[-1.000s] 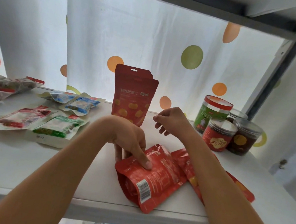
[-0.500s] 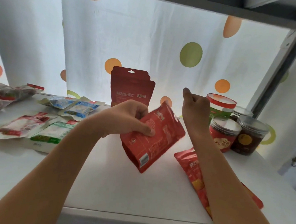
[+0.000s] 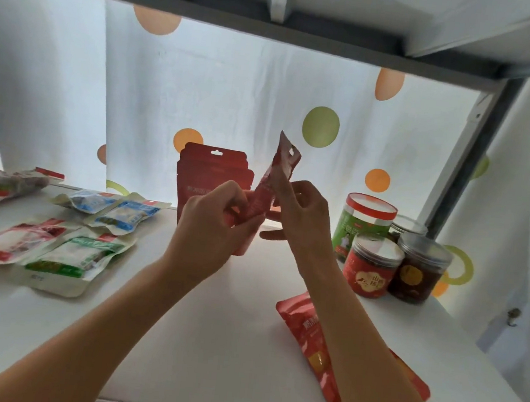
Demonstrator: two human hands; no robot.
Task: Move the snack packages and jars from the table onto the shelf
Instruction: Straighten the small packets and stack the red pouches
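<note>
Head cam is showing both hands gripping one red snack pouch (image 3: 272, 185) upright over the white shelf (image 3: 209, 342): left hand (image 3: 215, 228) pinching its lower part, right hand (image 3: 301, 214) holding its edge. It's hanging just in front of the standing red pouches (image 3: 208, 168), with jars (image 3: 371, 264) sitting off to the right.
</note>
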